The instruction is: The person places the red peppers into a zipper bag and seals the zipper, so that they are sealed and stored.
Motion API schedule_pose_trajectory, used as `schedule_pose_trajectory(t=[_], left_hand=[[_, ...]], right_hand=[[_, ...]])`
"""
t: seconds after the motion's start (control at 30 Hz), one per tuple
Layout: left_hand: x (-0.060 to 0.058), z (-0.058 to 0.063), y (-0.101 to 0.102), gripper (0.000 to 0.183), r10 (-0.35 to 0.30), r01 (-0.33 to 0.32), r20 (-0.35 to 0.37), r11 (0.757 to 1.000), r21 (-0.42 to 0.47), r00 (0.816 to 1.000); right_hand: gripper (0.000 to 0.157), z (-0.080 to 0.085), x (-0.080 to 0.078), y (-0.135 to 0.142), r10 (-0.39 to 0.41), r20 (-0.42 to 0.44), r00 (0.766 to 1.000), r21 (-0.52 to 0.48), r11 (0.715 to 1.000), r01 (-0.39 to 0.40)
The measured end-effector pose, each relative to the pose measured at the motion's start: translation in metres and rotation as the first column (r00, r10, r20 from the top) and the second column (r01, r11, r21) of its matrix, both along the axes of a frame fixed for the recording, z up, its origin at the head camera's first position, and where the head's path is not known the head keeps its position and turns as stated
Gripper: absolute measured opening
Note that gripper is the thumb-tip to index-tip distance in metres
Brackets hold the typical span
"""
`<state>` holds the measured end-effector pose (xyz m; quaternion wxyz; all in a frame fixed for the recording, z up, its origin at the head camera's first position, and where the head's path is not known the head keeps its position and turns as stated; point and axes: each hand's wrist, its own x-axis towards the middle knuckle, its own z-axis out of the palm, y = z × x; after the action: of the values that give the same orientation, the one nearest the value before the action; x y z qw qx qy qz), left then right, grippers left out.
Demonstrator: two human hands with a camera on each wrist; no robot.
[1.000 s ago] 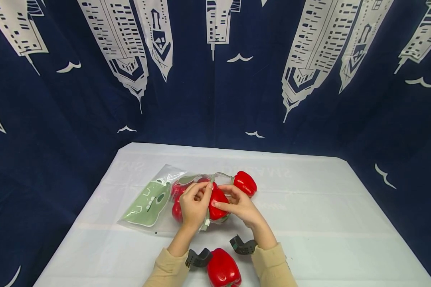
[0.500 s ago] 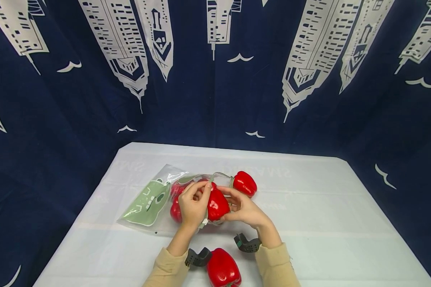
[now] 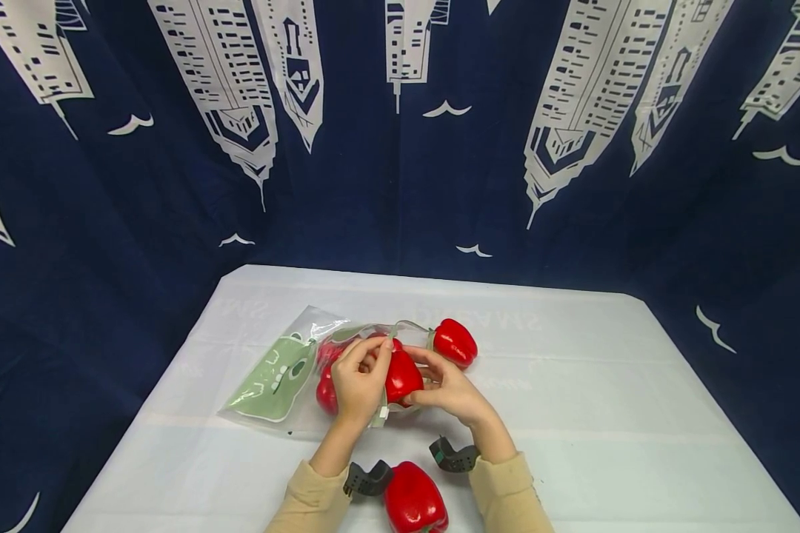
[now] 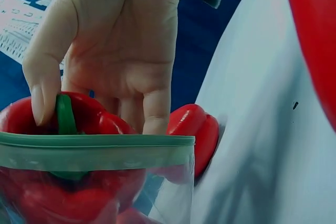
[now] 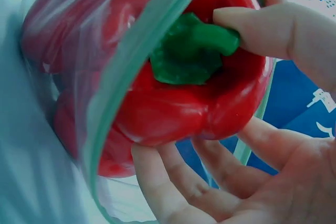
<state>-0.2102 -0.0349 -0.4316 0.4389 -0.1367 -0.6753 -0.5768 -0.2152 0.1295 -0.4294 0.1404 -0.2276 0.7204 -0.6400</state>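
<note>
A clear zip bag [image 3: 267,381] with a green cartoon print lies on the table, red bell peppers [image 3: 327,392] showing through its film. My left hand [image 3: 360,381] pinches the top of the bag's opening between thumb and fingers. At the mouth, my right hand [image 3: 456,392] grips a red bell pepper [image 3: 403,376], partly inside the bag. In the right wrist view the thumb rests against the pepper's green stem [image 5: 194,45], with fingers spread under its side. The green zip rim [image 5: 118,77] crosses over the pepper there.
One loose red bell pepper [image 3: 455,343] lies behind the right hand, past the bag mouth. Another bell pepper [image 3: 415,497] sits at the near edge between the forearms. A white cloth [image 3: 607,414] covers the table, and a dark blue patterned curtain [image 3: 400,178] hangs behind.
My right hand shifts its hold, moving right and then back left, and the pepper sits slightly farther left in the bag mouth. The left hand stays in place.
</note>
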Motion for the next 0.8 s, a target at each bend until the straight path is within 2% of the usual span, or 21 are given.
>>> schedule_pose_trajectory(t=[0.27, 0.47, 0.7, 0.8], left_hand=[[-0.0007, -0.0012, -0.0003, 0.005, -0.014, 0.014, -0.020, 1.000, -0.001, 1.000], [-0.0008, -0.0003, 0.0011, 0.005, -0.012, 0.011, -0.027, 1.000, -0.010, 1.000], [-0.0002, 0.0002, 0.0000, 0.004, -0.020, 0.019, -0.009, 1.000, -0.010, 1.000], [-0.0006, -0.0001, -0.0002, 0.004, -0.024, 0.024, -0.024, 1.000, -0.010, 0.999]], right_hand=[[0.056, -0.0033, 0.0005, -0.0055, -0.090, -0.006, 0.996, 0.061, 0.994, 0.090], [0.051, -0.0054, 0.0000, -0.0085, -0.099, 0.029, 0.995, 0.044, 0.994, 0.098], [0.048, -0.0055, -0.0001, -0.0095, -0.107, 0.029, 0.994, 0.054, 0.993, 0.105], [0.046, -0.0056, -0.0006, -0.0097, -0.112, 0.042, 0.993, 0.060, 0.992, 0.110]])
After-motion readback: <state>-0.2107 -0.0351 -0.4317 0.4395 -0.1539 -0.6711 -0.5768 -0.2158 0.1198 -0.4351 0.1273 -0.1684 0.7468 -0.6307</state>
